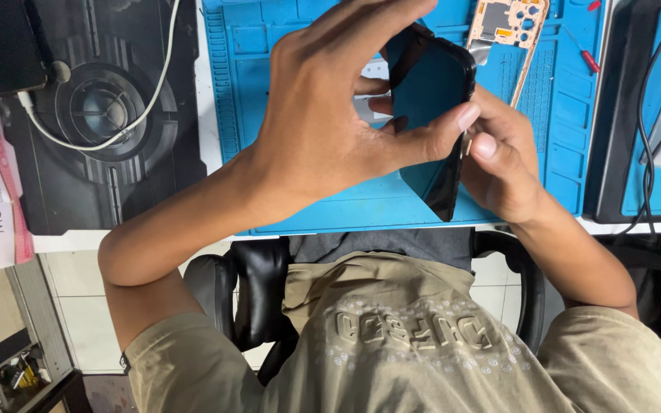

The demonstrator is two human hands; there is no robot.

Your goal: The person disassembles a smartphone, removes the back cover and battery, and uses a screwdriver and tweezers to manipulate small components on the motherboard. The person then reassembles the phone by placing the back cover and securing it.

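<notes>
Over the blue work mat [330, 206], which lies between a black desk pad [101, 176] and a dark tray [621, 153], I hold a black smartphone [431, 115] raised on edge. My left hand [323, 115] wraps its upper body, thumb [441, 130] pressed on the dark face; my right hand [503, 164] pinches its right edge. An orange-tinted phone frame [510, 23] lies on the mat beyond, beside a small red-handled screwdriver [589, 60].

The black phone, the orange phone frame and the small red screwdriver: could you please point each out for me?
black phone [431, 84]: head view, on its dark glass face.
orange phone frame [508, 17]: head view, on its upper plate.
small red screwdriver [590, 61]: head view, on its red handle.
</notes>
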